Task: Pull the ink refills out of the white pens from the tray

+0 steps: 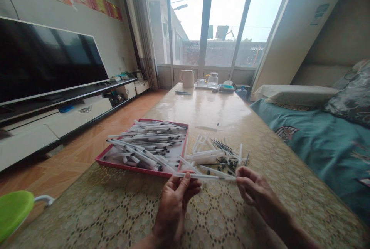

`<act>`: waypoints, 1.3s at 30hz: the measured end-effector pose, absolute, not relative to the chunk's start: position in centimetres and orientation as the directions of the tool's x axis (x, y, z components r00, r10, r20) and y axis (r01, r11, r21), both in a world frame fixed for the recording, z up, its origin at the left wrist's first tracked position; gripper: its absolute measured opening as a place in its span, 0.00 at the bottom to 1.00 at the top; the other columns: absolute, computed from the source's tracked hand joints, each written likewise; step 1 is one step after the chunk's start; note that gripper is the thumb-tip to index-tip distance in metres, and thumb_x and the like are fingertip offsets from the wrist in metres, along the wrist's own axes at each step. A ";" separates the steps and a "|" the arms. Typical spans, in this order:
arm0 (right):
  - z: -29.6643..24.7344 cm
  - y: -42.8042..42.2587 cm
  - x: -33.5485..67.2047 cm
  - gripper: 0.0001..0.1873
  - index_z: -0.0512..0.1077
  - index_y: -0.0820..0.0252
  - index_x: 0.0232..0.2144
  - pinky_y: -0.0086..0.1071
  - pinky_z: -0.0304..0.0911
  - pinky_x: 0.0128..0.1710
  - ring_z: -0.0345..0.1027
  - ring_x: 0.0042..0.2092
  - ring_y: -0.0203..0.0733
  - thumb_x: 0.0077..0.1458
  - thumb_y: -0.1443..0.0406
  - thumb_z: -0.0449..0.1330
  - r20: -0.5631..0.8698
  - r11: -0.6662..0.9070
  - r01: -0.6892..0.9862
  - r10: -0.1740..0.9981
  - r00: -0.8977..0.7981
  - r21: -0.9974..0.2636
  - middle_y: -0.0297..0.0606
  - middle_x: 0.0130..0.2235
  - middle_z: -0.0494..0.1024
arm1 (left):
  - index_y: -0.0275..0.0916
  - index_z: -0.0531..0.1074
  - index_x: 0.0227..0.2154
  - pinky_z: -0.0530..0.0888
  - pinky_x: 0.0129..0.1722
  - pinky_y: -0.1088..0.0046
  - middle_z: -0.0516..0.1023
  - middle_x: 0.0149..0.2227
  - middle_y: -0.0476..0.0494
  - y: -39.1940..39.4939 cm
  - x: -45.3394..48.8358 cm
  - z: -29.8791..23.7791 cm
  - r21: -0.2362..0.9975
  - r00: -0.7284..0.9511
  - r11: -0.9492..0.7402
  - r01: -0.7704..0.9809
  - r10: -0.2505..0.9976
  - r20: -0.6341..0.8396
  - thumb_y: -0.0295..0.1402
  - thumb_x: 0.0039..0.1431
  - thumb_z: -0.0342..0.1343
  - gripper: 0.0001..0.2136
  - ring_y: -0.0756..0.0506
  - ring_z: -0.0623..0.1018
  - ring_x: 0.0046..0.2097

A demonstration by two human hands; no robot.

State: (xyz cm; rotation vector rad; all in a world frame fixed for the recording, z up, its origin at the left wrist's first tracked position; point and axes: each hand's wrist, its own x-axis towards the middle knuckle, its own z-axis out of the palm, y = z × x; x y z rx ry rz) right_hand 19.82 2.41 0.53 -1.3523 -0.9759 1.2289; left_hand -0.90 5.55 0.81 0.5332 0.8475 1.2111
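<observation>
In the head view, the left hand and the right hand pinch one white pen tube by its ends, fingers closed on it. Beyond them (on the surface) the pink tray holds many pens. A smaller loose pile looks not yet done.

- Table runs down the middle, away from the person.
- Tray on its near left part, pens heaped in it.
- Loose parts just right of the tray.
- Nearer than both, a pen spans between the left hand and right hand, pinched at each end.
- Jug and pot at the far end, before the window.
- TV left of the table, bed right.
- Stool near left, on the floor.
</observation>
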 end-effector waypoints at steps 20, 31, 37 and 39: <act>-0.3 10.0 22.2 0.08 0.61 0.58 0.25 0.26 0.59 0.17 0.63 0.19 0.33 0.43 0.61 0.56 0.062 -0.059 0.151 0.726 0.685 -0.987 0.29 0.21 0.69 | 0.36 0.59 0.48 0.67 0.13 0.80 0.72 0.25 0.49 4.3 -0.4 0.6 0.947 0.267 0.140 -0.290 0.962 -0.061 0.38 0.52 0.56 0.22 0.51 0.72 0.18; 1.1 12.2 20.3 0.13 0.67 0.60 0.31 0.38 0.62 0.38 0.69 0.39 0.49 0.46 0.58 0.54 0.271 -0.056 0.484 0.770 0.578 -0.873 0.44 0.35 0.74 | 0.34 0.65 0.40 0.71 0.21 0.78 0.72 0.28 0.45 3.5 -0.8 0.1 0.997 0.498 -0.078 0.031 0.865 0.052 0.30 0.55 0.50 0.10 0.50 0.75 0.24; 3.0 5.1 16.9 0.14 0.65 0.58 0.23 0.29 0.60 0.26 0.65 0.24 0.38 0.55 0.57 0.49 0.257 0.115 0.609 0.955 0.150 -0.785 0.32 0.22 0.70 | 0.37 0.71 0.33 0.71 0.26 0.77 0.75 0.30 0.44 2.9 -2.8 3.8 0.805 0.764 -0.523 0.280 0.629 0.142 0.25 0.47 0.56 0.08 0.47 0.76 0.29; 3.3 2.7 16.0 0.10 0.65 0.58 0.23 0.28 0.59 0.27 0.64 0.26 0.37 0.54 0.61 0.52 0.186 0.224 0.708 0.974 -0.132 -0.669 0.32 0.24 0.70 | 0.39 0.71 0.33 0.71 0.30 0.75 0.75 0.33 0.45 3.2 -4.3 5.2 0.677 0.827 -0.651 0.344 0.551 0.109 0.26 0.47 0.57 0.08 0.47 0.75 0.32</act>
